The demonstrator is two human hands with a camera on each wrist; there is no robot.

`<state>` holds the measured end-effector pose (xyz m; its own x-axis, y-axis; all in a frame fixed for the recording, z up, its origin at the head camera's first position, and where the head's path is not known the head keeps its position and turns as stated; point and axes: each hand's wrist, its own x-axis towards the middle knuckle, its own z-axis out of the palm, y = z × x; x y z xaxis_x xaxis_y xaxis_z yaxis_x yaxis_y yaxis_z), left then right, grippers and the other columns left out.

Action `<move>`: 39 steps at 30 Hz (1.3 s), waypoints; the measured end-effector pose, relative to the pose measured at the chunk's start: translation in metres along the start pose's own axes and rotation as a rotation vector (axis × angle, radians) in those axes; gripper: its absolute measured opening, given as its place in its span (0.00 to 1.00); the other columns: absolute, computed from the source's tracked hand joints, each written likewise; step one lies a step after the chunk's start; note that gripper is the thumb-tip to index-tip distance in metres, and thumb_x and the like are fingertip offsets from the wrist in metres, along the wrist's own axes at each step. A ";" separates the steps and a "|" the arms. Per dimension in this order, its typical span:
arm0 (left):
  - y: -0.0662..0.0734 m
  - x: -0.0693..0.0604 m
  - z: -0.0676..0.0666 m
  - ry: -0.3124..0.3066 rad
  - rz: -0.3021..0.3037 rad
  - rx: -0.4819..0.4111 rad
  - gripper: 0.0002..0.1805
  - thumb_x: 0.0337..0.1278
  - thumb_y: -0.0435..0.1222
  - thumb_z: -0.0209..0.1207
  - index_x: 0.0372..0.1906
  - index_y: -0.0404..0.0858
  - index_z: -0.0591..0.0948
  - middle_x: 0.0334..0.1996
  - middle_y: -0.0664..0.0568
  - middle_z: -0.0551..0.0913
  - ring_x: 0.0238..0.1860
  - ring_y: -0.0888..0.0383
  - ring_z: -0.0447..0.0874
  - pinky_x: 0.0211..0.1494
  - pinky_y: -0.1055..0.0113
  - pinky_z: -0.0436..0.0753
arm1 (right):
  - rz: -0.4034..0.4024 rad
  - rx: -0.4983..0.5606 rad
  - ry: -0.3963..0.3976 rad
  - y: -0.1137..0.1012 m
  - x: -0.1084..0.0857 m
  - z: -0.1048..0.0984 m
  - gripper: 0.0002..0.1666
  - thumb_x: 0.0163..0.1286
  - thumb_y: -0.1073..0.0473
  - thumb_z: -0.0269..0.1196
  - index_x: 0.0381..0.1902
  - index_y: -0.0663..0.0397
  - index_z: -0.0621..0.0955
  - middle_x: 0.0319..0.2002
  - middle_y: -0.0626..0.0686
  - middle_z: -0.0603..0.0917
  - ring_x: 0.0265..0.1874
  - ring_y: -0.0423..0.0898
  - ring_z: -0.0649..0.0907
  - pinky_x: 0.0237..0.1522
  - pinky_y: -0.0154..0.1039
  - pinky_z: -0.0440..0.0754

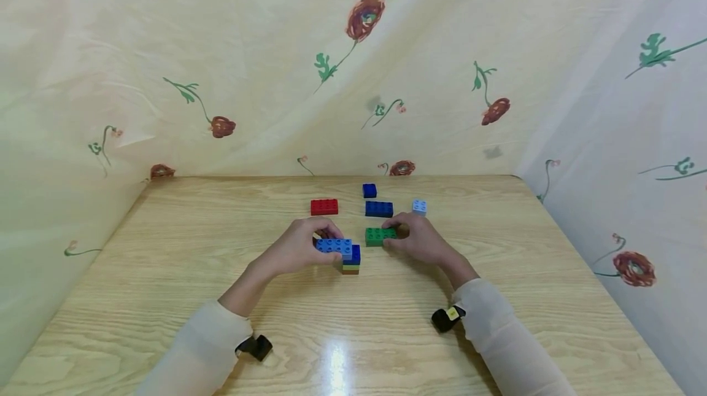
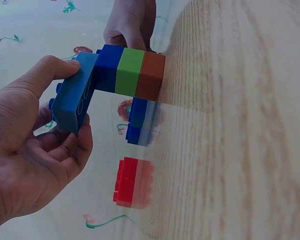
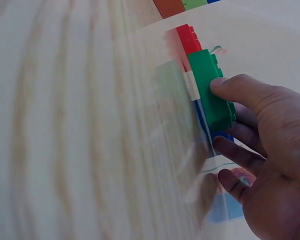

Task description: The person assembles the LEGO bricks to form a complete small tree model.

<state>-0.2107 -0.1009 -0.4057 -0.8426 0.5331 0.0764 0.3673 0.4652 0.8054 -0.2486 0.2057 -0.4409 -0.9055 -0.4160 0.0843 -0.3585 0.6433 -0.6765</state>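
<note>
My left hand (image 1: 301, 245) holds a light blue brick (image 1: 333, 247) between thumb and fingers. That brick lies over the top of a small upright stack, tilted against it in the left wrist view; I cannot tell whether it is pressed on. From the top down, the stack has a dark blue brick (image 2: 108, 69), a light green brick (image 2: 128, 72) and a brown brick (image 2: 150, 76). To the right of the stack, my right hand (image 1: 418, 241) pinches the right end of a green brick (image 1: 374, 237), which sits at or just above the wooden table (image 1: 420, 334).
Beyond the hands lie a red brick (image 1: 324, 207), a long dark blue brick (image 1: 378, 209), a small dark blue brick (image 1: 369, 190) and a small light blue brick (image 1: 420, 206). A flowered cloth (image 1: 276, 77) hangs behind the table and along its sides.
</note>
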 end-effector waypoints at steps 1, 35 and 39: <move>0.000 0.000 0.000 0.000 0.001 0.000 0.16 0.57 0.41 0.74 0.49 0.46 0.84 0.46 0.52 0.85 0.48 0.56 0.80 0.50 0.66 0.84 | -0.003 0.000 0.006 0.000 -0.001 0.000 0.17 0.68 0.58 0.71 0.53 0.53 0.85 0.54 0.55 0.86 0.53 0.51 0.82 0.57 0.53 0.83; -0.001 0.000 0.000 -0.002 0.012 -0.001 0.16 0.58 0.41 0.73 0.49 0.45 0.84 0.46 0.51 0.85 0.47 0.56 0.80 0.49 0.67 0.84 | -0.145 0.018 0.050 -0.057 -0.032 -0.012 0.17 0.65 0.56 0.74 0.51 0.46 0.86 0.52 0.48 0.87 0.53 0.51 0.80 0.52 0.55 0.79; -0.002 0.000 0.000 0.000 0.015 -0.002 0.16 0.58 0.41 0.73 0.49 0.45 0.84 0.45 0.51 0.85 0.46 0.55 0.80 0.47 0.68 0.84 | -0.150 0.024 0.042 -0.057 -0.031 -0.006 0.17 0.65 0.56 0.74 0.51 0.46 0.86 0.51 0.48 0.87 0.52 0.50 0.81 0.51 0.53 0.78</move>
<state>-0.2114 -0.1013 -0.4073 -0.8372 0.5397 0.0887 0.3791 0.4557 0.8054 -0.2015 0.1860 -0.4006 -0.8510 -0.4789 0.2156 -0.4853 0.5600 -0.6715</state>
